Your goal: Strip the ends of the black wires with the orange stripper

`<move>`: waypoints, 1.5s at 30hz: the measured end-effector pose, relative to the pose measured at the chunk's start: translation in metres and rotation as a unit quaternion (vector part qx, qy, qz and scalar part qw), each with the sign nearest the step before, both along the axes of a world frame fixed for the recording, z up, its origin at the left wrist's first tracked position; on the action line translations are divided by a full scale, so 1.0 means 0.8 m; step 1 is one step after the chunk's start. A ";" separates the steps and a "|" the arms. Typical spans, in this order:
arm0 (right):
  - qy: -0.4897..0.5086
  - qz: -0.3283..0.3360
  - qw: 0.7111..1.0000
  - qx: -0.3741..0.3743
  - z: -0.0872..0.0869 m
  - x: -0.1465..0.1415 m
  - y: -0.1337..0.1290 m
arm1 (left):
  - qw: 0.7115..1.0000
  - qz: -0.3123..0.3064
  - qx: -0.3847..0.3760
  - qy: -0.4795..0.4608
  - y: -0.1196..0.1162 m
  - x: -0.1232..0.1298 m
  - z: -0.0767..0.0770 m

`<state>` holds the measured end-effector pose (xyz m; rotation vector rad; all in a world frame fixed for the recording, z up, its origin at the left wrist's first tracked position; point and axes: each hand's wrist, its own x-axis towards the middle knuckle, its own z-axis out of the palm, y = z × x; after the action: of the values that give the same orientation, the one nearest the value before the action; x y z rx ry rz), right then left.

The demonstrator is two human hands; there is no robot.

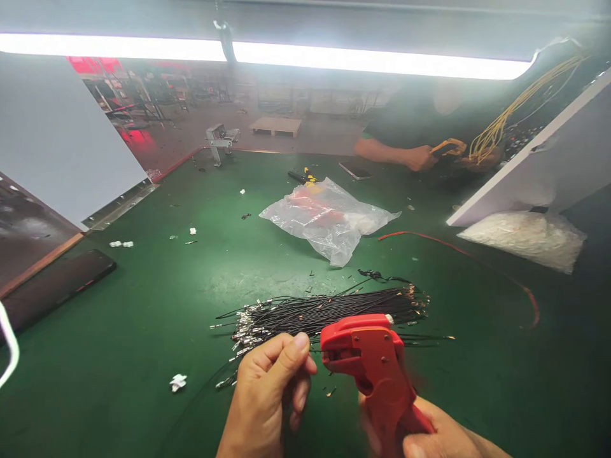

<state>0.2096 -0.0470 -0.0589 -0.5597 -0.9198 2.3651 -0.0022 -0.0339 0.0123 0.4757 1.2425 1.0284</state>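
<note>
My left hand (270,391) pinches a thin black wire at bottom centre, its short end pointing at the jaws of a red wire stripper (370,356). Around the stripper's handles my right hand (434,432) is closed, partly cut off by the lower edge. Whether the wire's tip lies inside the jaws is too small to tell. Just behind both hands lies a bundle of black wires (324,312), with silvery terminals at its left end and bare copper ends at its right.
Beyond the bundle lie a clear plastic bag (329,219), pliers (303,176), a phone (354,170) and a red wire (453,242). A filled bag (527,236) is at right. Across the table, a person's hand (420,157) holds a yellow-and-black tool.
</note>
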 end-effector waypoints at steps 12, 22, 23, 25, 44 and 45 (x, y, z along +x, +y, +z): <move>-0.057 -0.009 0.998 -0.006 0.017 0.001 -0.002 | 0.999 -0.031 -0.020 -0.015 0.000 0.004 -0.004; 0.021 0.036 0.998 0.039 0.001 0.003 0.008 | 0.999 -0.028 -0.021 0.012 0.002 0.002 -0.001; 0.022 0.036 0.998 0.046 0.000 0.003 0.008 | 0.999 -0.028 -0.018 0.013 0.002 0.002 0.000; 0.000 0.036 0.998 0.053 -0.002 0.003 0.007 | 0.999 -0.027 -0.011 0.014 0.002 0.002 0.002; -0.099 0.013 0.987 0.125 -0.036 0.011 -0.009 | 0.999 -0.037 -0.007 0.025 0.001 0.001 0.002; -0.102 0.010 0.987 0.126 -0.040 0.011 -0.012 | 0.999 -0.038 -0.004 0.026 0.000 0.001 0.003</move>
<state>0.2185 -0.0564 -0.0907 -0.6997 -1.2992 2.1922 -0.0015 -0.0338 0.0146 0.5415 1.2644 0.9515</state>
